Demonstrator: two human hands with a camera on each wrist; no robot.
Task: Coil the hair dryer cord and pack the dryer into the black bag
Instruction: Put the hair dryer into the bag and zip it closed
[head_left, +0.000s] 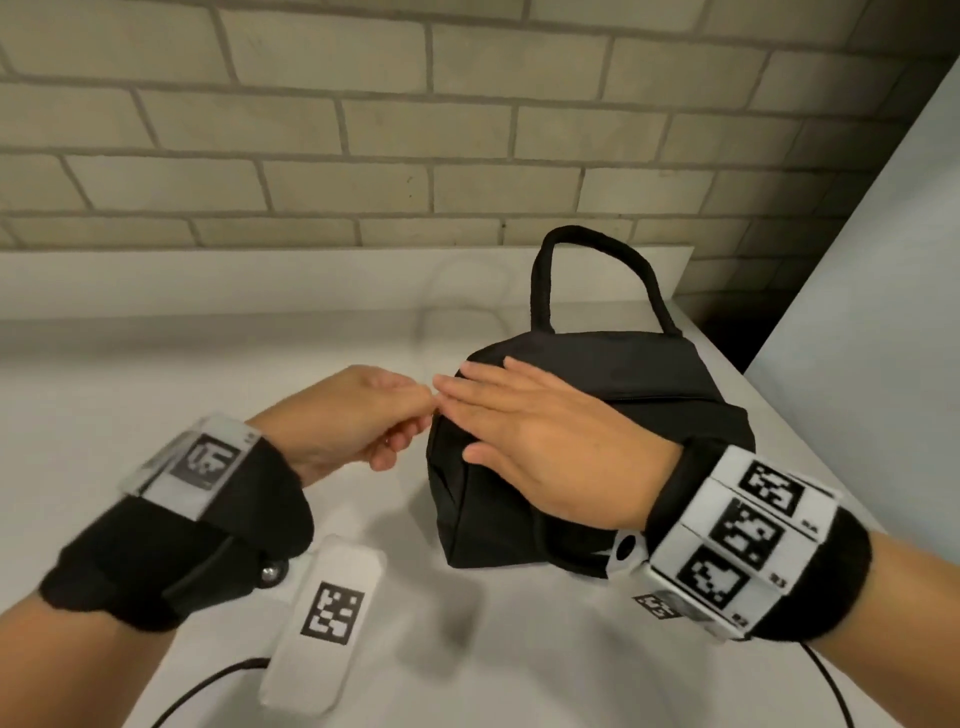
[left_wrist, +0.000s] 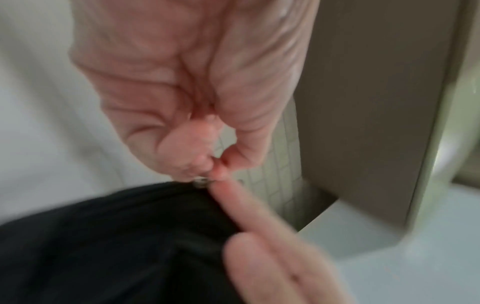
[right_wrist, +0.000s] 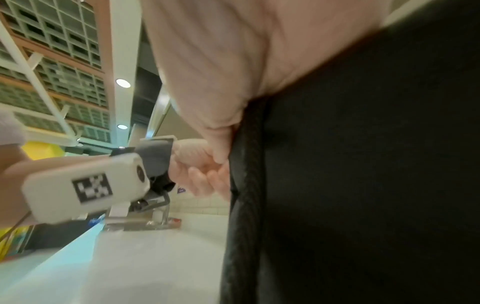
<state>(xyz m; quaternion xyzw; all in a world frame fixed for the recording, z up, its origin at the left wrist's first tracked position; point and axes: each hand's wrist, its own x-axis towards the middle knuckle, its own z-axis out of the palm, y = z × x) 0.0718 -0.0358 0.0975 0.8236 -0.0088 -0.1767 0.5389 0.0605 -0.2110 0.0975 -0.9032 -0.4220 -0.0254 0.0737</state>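
Observation:
The black bag (head_left: 597, 395) stands on the white counter (head_left: 156, 389), its handle (head_left: 545, 275) upright at the back. My right hand (head_left: 519, 415) lies flat on the bag's top with straight fingers, pressing it down. My left hand (head_left: 415, 415) is at the bag's left end, where thumb and forefinger pinch the small metal zipper pull (left_wrist: 201, 182). The bag's zipper line (right_wrist: 246, 164) runs along the dark fabric in the right wrist view, and it looks closed there. No hair dryer or dryer cord is in sight.
A pale brick wall (head_left: 363, 130) rises behind the counter. A white panel (head_left: 883, 312) stands close on the right of the bag. Thin black cables (head_left: 208, 686) trail from my wrist devices near the front edge. A metal fitting (right_wrist: 155, 216) shows on the counter's far left.

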